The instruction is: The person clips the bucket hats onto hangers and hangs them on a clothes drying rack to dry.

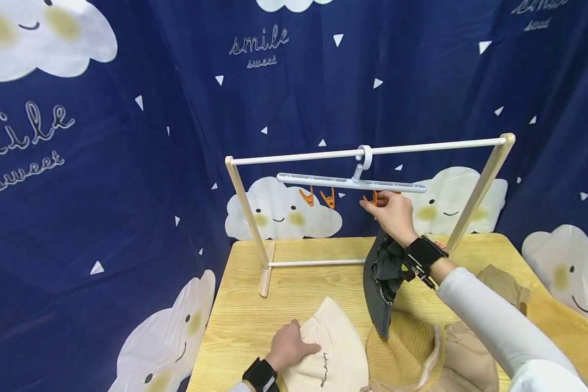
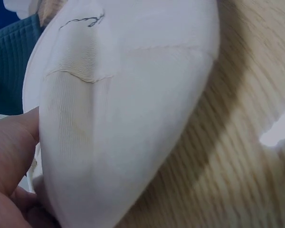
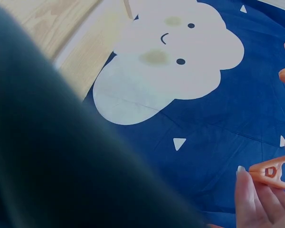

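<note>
Dark grey hat [image 1: 383, 283], limp, hanging under right hand [image 1: 393, 215].

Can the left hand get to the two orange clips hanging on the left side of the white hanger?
Probably yes. The left hand rests on the cream hat on the table, and nothing stands between it and the two orange clips. It would need to reach up and forward.

"smile sweet" in white script on the navy cloud backdrop [image 1: 258, 46]; illegible script on the cream hat [image 1: 324, 363]
</note>
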Motion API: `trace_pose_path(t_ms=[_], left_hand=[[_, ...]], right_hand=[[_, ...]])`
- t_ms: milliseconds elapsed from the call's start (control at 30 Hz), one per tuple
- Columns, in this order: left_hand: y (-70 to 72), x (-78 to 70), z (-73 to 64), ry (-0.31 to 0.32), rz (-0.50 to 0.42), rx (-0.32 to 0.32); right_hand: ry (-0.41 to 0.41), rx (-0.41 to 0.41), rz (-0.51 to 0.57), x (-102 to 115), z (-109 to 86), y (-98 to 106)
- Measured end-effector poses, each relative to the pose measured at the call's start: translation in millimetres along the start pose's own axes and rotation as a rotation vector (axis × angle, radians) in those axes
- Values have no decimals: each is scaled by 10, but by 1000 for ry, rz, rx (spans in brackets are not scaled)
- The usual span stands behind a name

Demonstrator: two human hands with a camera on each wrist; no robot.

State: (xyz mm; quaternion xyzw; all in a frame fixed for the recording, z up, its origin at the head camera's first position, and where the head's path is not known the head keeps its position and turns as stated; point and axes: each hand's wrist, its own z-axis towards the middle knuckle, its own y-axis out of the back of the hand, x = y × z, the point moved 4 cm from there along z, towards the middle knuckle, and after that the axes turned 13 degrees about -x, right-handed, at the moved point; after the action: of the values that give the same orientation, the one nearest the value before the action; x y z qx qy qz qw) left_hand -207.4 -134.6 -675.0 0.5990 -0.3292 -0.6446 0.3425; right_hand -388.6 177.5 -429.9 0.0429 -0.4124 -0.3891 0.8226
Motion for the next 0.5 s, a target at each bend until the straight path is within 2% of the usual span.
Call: trace_pose_path(t_ms=[233,500], left_hand=[[-48,9,14,-19,-32,-7],[-37,-4,60,-44,-180,54]], right_hand=[[22,-21,-21,40,9,-12],[25,-75,-54,99,4,-39]])
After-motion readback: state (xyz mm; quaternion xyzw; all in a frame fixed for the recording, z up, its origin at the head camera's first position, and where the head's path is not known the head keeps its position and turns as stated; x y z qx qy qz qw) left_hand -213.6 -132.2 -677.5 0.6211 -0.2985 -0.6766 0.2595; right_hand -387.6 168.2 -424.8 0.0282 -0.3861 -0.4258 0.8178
